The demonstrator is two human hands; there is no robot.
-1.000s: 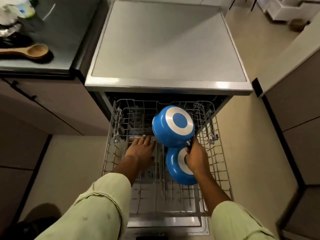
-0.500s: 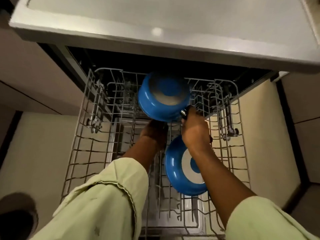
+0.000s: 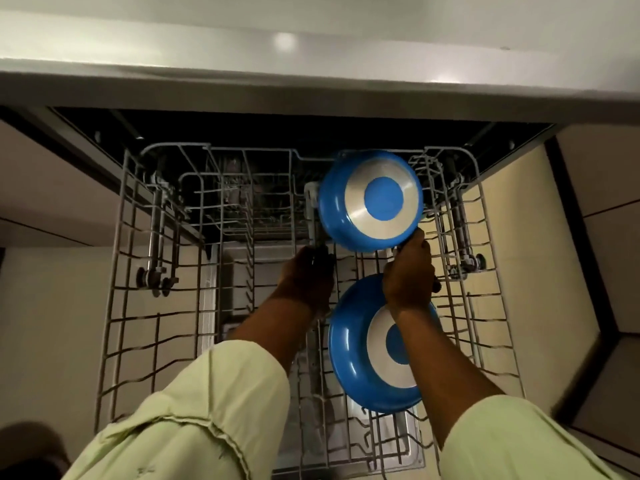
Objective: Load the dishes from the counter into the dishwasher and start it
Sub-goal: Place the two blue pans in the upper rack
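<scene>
Grey surface edge [image 3: 311, 81] fills the upper frame, above the pulled-out wire dishwasher rack [image 3: 114, 306]. At centre right an upturned blue pan [image 3: 346, 216] is held over the rack's back by the right hand [image 3: 408, 278], fingers wrapped round its dark handle. A second blue pan [image 3: 349, 362] is leaned in the rack below, partly hidden by that forearm. The left hand [image 3: 304, 282] is lowered among the wires at centre; whether its fingers are curled cannot be told. Compared with half a second earlier, the held pan is seen further right.

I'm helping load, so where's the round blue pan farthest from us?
Head view: the round blue pan is bottom-up over the wire rack's far right, just beyond the right hand gripping its handle.
</scene>
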